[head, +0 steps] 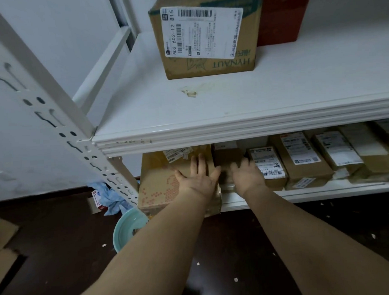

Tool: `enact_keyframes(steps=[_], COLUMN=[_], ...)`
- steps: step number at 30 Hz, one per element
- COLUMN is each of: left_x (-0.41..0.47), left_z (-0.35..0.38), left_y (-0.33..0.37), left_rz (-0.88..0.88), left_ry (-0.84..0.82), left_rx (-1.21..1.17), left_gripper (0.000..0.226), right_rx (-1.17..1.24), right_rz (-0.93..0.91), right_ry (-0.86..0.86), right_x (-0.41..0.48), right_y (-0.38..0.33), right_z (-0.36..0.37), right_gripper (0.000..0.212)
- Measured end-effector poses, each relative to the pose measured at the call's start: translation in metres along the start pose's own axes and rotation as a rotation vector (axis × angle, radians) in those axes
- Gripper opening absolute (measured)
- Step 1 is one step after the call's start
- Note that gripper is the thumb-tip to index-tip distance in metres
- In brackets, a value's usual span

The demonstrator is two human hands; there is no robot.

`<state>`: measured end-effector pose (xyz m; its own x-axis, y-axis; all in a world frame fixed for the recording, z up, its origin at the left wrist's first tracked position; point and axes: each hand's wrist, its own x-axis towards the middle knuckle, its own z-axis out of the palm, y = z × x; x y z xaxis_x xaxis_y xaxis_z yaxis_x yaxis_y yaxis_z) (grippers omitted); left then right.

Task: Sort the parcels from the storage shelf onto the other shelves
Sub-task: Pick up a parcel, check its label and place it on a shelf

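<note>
While both arms reach under the upper shelf, the left hand (pixel 198 178) lies flat on top of a large cardboard parcel (pixel 168 184) at the left end of the lower shelf (pixel 302 195), its fingers straight and slightly spread, palm down on the lid. This parcel carries a pattern of reddish dots on its near side and a small label at its far top edge, and its front corner overhangs the shelf lip. The right hand (pixel 246 175) rests just beside it on a smaller dark parcel (pixel 228 159), fingers loosely spread and curled a little over the top; whether they grip the far edge cannot be told, as that part lies in shadow.

To the right of the hands, a row of labelled brown parcels (pixel 301 160) stands side by side along the lower shelf, touching one another. On the upper shelf (pixel 210 115) sits a cardboard box (pixel 206 35) with a big white shipping label, and a red box (pixel 281 16) stands just behind it to the right. A slotted white upright (pixel 53 104) frames the rack on the left. On the dark floor below lie a pale green basin (pixel 128 230), crumpled blue material (pixel 111 195) and scraps of paper.
</note>
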<state>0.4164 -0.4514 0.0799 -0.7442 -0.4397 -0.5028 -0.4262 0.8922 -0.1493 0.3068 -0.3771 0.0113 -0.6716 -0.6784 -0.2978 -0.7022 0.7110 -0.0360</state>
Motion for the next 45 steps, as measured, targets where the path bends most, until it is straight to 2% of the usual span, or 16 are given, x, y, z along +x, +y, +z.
enact_keyframes(steps=[2,4,12,24,30,35,39,45], left_x=[0.001,0.002,0.007,0.007,-0.003,-0.035,-0.074,-0.145], left_z=[-0.002,-0.001,0.003,0.002,0.003,-0.008,-0.029,-0.077], left_y=[0.006,0.010,0.010,0.010,0.015,0.038,0.061,0.089], left_rz=[-0.002,-0.012,-0.020,-0.023,-0.028,-0.027,-0.006,0.032], left_ry=[0.004,-0.008,-0.005,-0.004,0.069,0.107,0.129,0.279], left_rx=[-0.009,0.004,0.018,0.002,-0.040,-0.059,-0.092,-0.134], left_gripper=[0.080,0.084,0.087,0.071,0.098,0.106,0.098,0.086], right_rx=[-0.008,0.058,0.099,0.202,0.254,0.280,0.261,0.139], right_rz=[-0.039,-0.042,-0.056,0.032,0.038,0.063,0.011,-0.086], right_ry=[-0.050,-0.125,-0.096,-0.091,-0.186,-0.166,-0.137,-0.015], right_x=[0.003,0.009,0.024,0.006,-0.015,-0.054,-0.099,-0.176], right_y=[-0.008,-0.012,-0.003,-0.006,-0.002,0.016,0.029,0.058], right_z=[0.004,0.008,0.011,0.010,0.007,-0.023,-0.058,-0.138], right_gripper=[0.072,0.078,0.068,0.065,0.079,0.076,0.068,0.051])
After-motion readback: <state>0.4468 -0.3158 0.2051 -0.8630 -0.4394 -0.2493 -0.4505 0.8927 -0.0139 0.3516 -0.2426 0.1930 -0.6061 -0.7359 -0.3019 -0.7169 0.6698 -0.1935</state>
